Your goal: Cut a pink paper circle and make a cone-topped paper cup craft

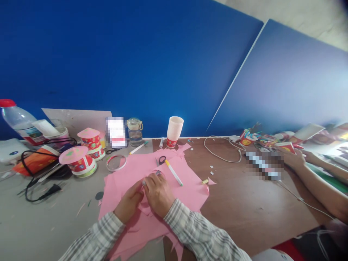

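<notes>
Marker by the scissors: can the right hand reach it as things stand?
Probably yes: the marker lies close to the right hand, nothing visible between, though that hand seems busy over the pink paper.

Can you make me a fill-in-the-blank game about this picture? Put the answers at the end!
1. The left hand and right hand are close together over paper that is coloured ____.
2. The marker lying on that paper has one green end and one ____ end.
3. The bottle at the picture's far left has a ____ cap.
4. The wall at the back is coloured ____.

Missing words: pink; yellow; red; blue.
</notes>
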The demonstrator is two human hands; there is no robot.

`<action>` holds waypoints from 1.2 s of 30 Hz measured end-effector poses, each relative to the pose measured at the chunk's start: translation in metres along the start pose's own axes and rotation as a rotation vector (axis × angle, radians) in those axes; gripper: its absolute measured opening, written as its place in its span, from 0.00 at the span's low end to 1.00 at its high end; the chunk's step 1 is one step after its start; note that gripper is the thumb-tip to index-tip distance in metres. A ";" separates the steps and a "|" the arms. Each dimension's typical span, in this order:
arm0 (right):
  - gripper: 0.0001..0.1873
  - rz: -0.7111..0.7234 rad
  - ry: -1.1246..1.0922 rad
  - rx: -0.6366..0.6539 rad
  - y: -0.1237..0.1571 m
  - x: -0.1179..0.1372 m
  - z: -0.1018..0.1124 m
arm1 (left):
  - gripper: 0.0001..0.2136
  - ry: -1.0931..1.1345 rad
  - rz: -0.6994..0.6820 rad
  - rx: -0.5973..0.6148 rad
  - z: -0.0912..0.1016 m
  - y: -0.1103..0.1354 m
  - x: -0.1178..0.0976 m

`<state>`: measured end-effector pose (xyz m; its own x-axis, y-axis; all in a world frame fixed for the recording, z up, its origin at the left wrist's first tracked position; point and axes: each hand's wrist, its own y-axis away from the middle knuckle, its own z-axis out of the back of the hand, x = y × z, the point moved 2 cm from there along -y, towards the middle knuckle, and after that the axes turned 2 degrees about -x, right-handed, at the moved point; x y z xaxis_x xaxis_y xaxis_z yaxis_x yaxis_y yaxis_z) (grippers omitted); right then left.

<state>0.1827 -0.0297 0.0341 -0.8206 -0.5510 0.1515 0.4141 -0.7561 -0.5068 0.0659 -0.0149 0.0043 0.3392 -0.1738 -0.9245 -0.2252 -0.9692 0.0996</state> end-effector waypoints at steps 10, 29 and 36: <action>0.05 -0.087 0.081 -0.063 0.002 -0.008 -0.010 | 0.25 -0.514 -0.182 -0.023 0.004 -0.002 0.006; 0.07 0.035 -0.104 0.014 0.004 0.011 0.008 | 0.03 -0.188 -0.160 0.066 0.004 -0.002 0.009; 0.09 -0.042 -0.018 -0.020 0.000 0.000 0.002 | 0.18 -0.376 -0.133 -0.018 0.007 -0.001 0.006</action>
<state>0.1836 -0.0300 0.0360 -0.8299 -0.5255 0.1875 0.3719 -0.7715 -0.5163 0.0619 -0.0135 -0.0036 0.0057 0.0266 -0.9996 -0.1850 -0.9824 -0.0272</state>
